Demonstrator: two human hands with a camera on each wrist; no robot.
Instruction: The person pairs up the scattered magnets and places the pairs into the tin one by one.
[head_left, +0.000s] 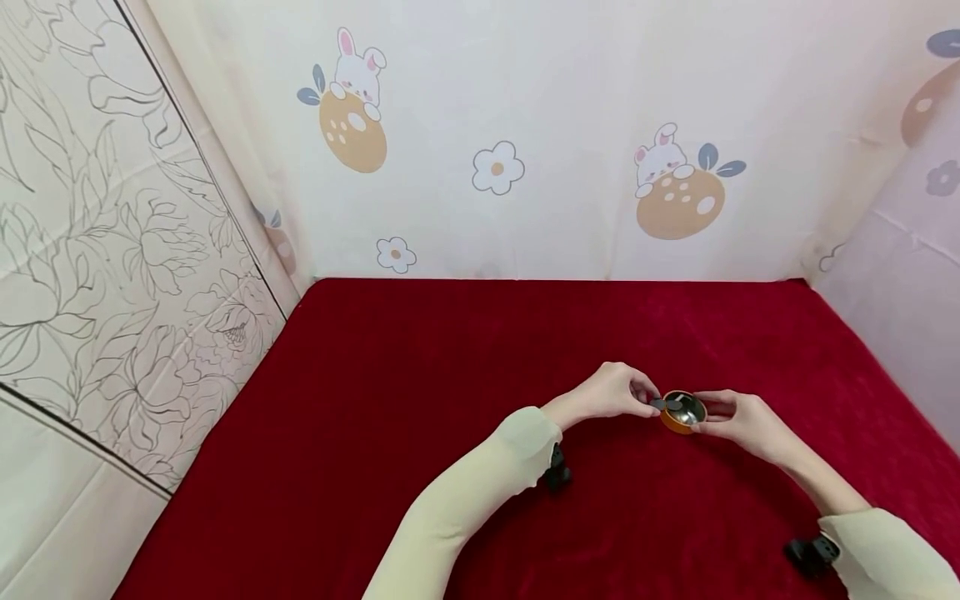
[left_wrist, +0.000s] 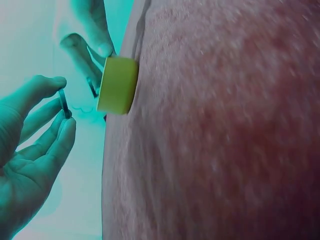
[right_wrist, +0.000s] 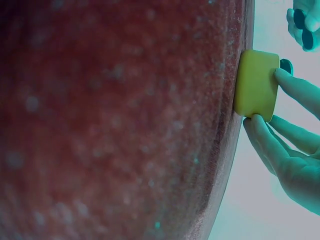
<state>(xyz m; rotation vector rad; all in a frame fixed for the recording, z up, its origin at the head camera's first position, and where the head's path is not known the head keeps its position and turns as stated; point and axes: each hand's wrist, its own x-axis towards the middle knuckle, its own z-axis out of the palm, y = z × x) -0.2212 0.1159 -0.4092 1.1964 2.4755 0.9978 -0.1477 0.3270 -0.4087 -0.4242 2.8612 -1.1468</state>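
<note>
A small round bowl (head_left: 683, 412), yellow-orange outside with a shiny metallic inside, stands upright on the red cloth. My right hand (head_left: 742, 427) grips its side from the right, thumb and fingers apart around the wall. On the other side, my left hand (head_left: 617, 392) pinches a small dark flat piece (head_left: 657, 404) at the bowl's left rim. Seen edge-on in the left wrist view, this thin dark piece (left_wrist: 65, 104) sits between thumb and fingertips. The right wrist view shows dark rounded shapes (right_wrist: 308, 39) at the left hand and another dark round piece (right_wrist: 286, 66) beside the bowl's rim.
Red plush cloth (head_left: 420, 375) covers the table. Behind it hangs a pale curtain (head_left: 570, 92) with rabbit and flower prints. A flower-line panel (head_left: 135, 233) stands on the left, and a pale curtain (head_left: 900, 275) borders the right. Black wrist cameras are strapped near both sleeves.
</note>
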